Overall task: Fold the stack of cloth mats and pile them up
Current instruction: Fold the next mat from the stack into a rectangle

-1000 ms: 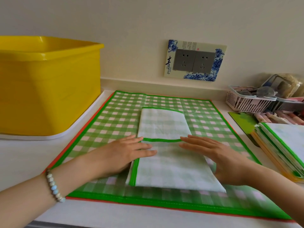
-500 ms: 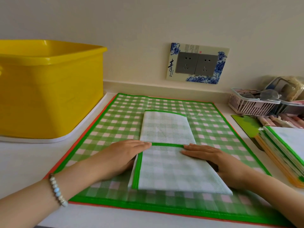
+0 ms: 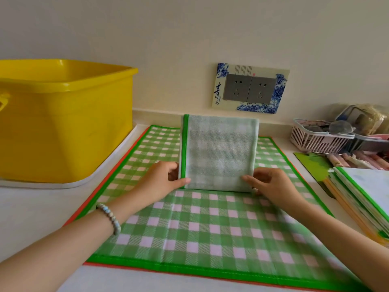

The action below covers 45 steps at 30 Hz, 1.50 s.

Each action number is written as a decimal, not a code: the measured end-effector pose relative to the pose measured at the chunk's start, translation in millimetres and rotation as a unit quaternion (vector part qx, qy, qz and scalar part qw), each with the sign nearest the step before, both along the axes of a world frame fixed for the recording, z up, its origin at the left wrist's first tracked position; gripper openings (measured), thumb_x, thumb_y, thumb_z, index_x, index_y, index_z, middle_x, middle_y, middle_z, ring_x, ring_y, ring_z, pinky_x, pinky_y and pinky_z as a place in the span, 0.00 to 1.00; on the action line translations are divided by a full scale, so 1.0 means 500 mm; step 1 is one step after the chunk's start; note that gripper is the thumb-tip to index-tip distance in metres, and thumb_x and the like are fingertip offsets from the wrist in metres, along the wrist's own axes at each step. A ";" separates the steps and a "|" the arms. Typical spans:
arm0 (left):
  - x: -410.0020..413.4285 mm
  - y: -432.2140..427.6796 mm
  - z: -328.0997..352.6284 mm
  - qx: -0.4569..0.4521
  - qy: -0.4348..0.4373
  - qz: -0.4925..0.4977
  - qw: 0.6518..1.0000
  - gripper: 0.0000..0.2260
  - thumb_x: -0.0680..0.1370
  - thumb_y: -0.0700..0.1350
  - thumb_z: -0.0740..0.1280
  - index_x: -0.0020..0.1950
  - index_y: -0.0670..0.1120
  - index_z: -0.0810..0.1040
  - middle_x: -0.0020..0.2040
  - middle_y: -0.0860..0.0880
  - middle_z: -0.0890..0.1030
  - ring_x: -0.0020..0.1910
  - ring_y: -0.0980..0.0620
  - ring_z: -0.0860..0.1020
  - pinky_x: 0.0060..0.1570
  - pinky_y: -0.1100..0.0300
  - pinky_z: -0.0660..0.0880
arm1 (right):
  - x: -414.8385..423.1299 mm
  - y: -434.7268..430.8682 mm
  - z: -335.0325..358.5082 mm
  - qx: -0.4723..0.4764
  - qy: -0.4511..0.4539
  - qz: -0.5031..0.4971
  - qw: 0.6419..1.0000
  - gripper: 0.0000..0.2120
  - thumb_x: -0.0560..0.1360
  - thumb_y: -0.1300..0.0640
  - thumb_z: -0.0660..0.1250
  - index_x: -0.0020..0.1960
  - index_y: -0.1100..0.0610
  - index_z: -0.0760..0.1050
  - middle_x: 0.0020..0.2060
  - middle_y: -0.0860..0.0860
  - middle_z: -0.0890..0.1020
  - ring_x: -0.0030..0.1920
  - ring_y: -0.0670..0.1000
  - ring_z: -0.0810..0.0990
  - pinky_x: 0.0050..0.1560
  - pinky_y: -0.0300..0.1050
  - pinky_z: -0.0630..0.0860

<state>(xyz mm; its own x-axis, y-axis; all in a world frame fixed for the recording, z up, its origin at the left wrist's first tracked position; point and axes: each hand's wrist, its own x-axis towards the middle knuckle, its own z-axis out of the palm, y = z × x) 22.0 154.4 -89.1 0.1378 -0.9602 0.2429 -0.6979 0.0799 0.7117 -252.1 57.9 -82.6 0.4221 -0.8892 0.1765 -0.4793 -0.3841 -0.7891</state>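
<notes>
Head camera, looking down over a pale countertop [image 3: 31,207]. Both hands hold one folded mat [image 3: 219,152] upright, facing the viewer. The left hand [image 3: 166,180] pinches its lower left corner, thumb in front and curled fingers behind. The right hand [image 3: 271,182] pinches the lower right corner in the same way. A bracelet [image 3: 109,216] of pale beads circles the left wrist.

The folded mat is a tall rectangle of woven cloth. Its faded green and white check faces out, and a bright green binding runs down its left edge. It stands over the far half of a flat mat [image 3: 200,232]; whether its lower edge touches that mat cannot be told. The flat mat is cloth checked in green, white and pink, with a green border.

At the right edge lies a stack of mats [image 3: 362,199], with green and orange edges showing in layers. To the left stands a large yellow tub [image 3: 63,123] of glossy plastic. On the wall behind, a socket plate [image 3: 250,88] holds two grey outlets. Its surround has blue flowers and dark Chinese writing, whose large character reads 青; the smaller characters are too small to read. A pink slatted basket [image 3: 315,140] sits at the far right, its contents unclear.
</notes>
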 end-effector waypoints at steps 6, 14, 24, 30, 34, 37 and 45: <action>-0.002 -0.022 0.006 0.039 0.015 0.041 0.998 0.16 0.70 0.49 0.75 0.54 0.46 0.76 0.42 0.52 0.81 0.39 0.55 0.80 0.42 0.58 0.79 | 0.023 -0.015 0.002 0.045 -0.013 -0.074 0.996 0.08 0.68 0.49 0.75 0.42 0.51 0.78 0.33 0.47 0.83 0.24 0.44 0.78 0.31 0.49 0.80; -0.006 -0.082 0.049 0.113 -0.115 0.023 0.987 0.36 0.72 0.50 0.73 0.74 0.54 0.58 0.70 0.50 0.61 0.58 0.52 0.70 0.54 0.61 0.68 | 0.040 -0.030 0.023 0.110 0.018 -0.083 0.990 0.16 0.67 0.55 0.76 0.49 0.58 0.73 0.39 0.55 0.83 0.28 0.50 0.80 0.28 0.38 0.76; -0.044 -0.136 -0.008 0.140 -0.237 -0.016 0.961 0.22 0.84 0.49 0.44 0.78 0.52 0.47 0.78 0.51 0.45 0.77 0.50 0.43 0.75 0.50 0.42 | 0.047 -0.013 0.031 0.090 0.037 -0.096 0.991 0.14 0.71 0.54 0.73 0.51 0.58 0.72 0.45 0.53 0.81 0.32 0.50 0.80 0.28 0.36 0.75; -0.048 -0.146 -0.010 0.169 -0.285 -0.008 0.943 0.23 0.83 0.49 0.43 0.78 0.49 0.45 0.78 0.50 0.44 0.77 0.49 0.43 0.75 0.49 0.43 | 0.133 0.002 0.027 -0.152 0.171 -0.045 0.972 0.18 0.81 0.51 0.55 0.68 0.54 0.66 0.70 0.50 0.67 0.60 0.51 0.75 0.61 0.45 0.68; -0.050 -0.149 -0.011 0.170 -0.299 0.005 0.939 0.23 0.83 0.50 0.43 0.78 0.47 0.45 0.78 0.51 0.46 0.77 0.49 0.45 0.74 0.50 0.44 | 0.222 -0.024 0.008 -0.153 0.264 0.014 0.952 0.22 0.82 0.55 0.49 0.76 0.56 0.56 0.76 0.51 0.56 0.76 0.50 0.52 0.74 0.46 0.47; -0.049 -0.147 -0.013 0.166 -0.303 0.000 0.938 0.23 0.83 0.51 0.42 0.78 0.48 0.45 0.78 0.51 0.45 0.77 0.50 0.45 0.74 0.50 0.44 | 0.249 -0.046 -0.018 -0.134 0.321 0.027 0.937 0.23 0.82 0.56 0.46 0.76 0.57 0.52 0.77 0.51 0.53 0.76 0.50 0.49 0.75 0.48 0.44; -0.046 -0.148 -0.007 0.178 -0.298 -0.005 0.938 0.23 0.83 0.51 0.43 0.78 0.48 0.44 0.78 0.51 0.43 0.77 0.51 0.44 0.75 0.50 0.43 | 0.167 -0.085 -0.036 -0.098 0.380 0.033 0.919 0.29 0.81 0.43 0.41 0.77 0.55 0.43 0.77 0.50 0.45 0.76 0.47 0.43 0.73 0.43 0.39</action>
